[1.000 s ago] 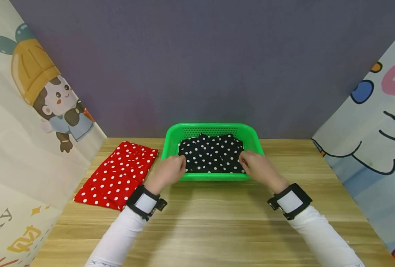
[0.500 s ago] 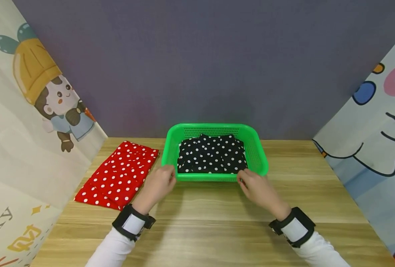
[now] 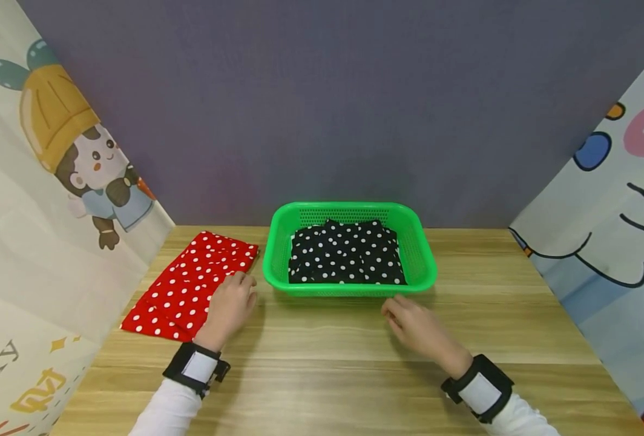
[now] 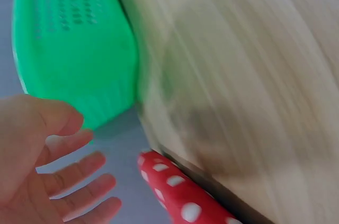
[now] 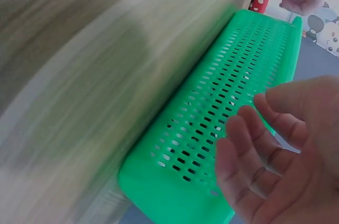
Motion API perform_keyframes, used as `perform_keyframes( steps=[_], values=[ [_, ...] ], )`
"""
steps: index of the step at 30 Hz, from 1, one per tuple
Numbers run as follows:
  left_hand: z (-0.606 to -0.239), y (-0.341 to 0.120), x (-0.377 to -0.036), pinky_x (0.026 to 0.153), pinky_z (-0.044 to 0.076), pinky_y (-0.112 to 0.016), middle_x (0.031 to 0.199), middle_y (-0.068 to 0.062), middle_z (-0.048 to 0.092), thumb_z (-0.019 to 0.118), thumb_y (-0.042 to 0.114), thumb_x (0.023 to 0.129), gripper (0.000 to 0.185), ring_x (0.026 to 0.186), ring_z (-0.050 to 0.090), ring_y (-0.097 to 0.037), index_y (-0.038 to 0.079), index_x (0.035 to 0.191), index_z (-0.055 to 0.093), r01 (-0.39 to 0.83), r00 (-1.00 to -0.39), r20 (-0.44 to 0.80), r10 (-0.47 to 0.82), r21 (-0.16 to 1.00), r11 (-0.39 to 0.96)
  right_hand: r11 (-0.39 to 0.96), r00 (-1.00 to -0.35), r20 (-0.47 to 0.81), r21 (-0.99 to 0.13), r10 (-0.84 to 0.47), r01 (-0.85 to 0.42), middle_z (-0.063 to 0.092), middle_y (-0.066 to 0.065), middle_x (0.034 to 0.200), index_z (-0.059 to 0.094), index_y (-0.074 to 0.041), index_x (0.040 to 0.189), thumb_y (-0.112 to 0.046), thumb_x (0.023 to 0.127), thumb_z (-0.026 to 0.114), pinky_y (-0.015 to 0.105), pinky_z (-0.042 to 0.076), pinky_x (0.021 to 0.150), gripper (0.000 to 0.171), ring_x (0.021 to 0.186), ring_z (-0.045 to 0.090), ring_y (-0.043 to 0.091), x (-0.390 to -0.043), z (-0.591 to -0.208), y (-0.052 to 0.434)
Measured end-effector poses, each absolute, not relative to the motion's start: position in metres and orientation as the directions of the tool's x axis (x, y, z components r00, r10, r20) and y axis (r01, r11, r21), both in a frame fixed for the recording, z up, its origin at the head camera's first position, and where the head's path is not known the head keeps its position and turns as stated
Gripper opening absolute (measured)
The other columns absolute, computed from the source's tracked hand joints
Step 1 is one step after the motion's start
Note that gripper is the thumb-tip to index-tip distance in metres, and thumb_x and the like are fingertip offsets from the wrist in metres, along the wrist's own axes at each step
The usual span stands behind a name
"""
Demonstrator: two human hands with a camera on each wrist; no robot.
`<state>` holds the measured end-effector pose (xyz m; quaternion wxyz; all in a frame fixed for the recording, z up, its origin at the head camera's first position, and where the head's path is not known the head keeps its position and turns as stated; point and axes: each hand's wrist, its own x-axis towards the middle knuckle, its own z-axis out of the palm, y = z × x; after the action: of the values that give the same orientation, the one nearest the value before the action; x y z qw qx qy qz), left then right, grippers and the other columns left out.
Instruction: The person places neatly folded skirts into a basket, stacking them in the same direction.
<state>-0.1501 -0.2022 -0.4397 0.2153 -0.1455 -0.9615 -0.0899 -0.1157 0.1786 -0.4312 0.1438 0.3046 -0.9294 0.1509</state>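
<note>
At the far left, a folded red cloth with white dots lies flat on the wooden table, running from near the back wall toward me along the cartoon-printed side panel. My left hand is over the near right edge of that cloth, fingers loosely spread and holding nothing; from the head view I cannot tell whether my fingertips touch the fabric or just hover above it. In the left wrist view my fingers are parted, with the cloth's rolled edge just beside them. Next comes the green basket, standing on the table against the back, with a folded black cloth with white dots lying inside it. My right hand is in front of the basket's near right corner, close to it but apart, fingers relaxed and a little curled, empty. The right wrist view shows the basket's perforated wall just beyond my fingertips.
</note>
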Motion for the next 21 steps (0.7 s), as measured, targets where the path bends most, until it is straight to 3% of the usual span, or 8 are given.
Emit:
perform_keyframes(
  steps=[7,14,21],
  values=[
    [-0.450,-0.225,-0.159,0.072,0.049,-0.051,0.109,-0.025,0.055,0.069,0.012,0.077,0.036,0.093,0.055,-0.042,-0.005,0.107,0.058,0.233,-0.904,0.391,0.170,0.120,0.965,0.772,-0.783,0.344,-0.204,-0.519,-0.602,0.061,0.001,0.090,0.064,-0.009,0.099,-0.008,0.074,0.072,0.025,0.051,0.060,0.026,0.075,0.061,0.014,-0.113,-0.438,0.177],
    [-0.446,-0.241,-0.168,0.074,0.044,-0.057,0.108,-0.029,0.051,0.056,0.022,0.087,0.039,0.096,0.049,-0.047,-0.008,0.112,0.054,0.008,-0.987,0.163,-0.010,0.109,0.994,0.784,-0.792,0.339,-0.198,-0.508,-0.588,0.063,0.005,0.098,0.064,-0.008,0.107,-0.013,0.075,0.072,0.027,0.053,0.063,0.033,0.082,0.063,0.018,-0.111,-0.444,0.174],
    [-0.442,-0.255,-0.181,0.081,0.040,-0.060,0.106,-0.035,0.046,0.052,0.026,0.088,0.048,0.101,0.044,-0.050,-0.013,0.117,0.046,-0.136,-0.990,-0.038,-0.133,0.095,0.986,0.790,-0.798,0.338,-0.199,-0.499,-0.579,0.063,0.005,0.100,0.064,-0.008,0.108,-0.015,0.077,0.071,0.030,0.054,0.066,0.033,0.085,0.063,0.018,-0.107,-0.447,0.170]
  ],
)
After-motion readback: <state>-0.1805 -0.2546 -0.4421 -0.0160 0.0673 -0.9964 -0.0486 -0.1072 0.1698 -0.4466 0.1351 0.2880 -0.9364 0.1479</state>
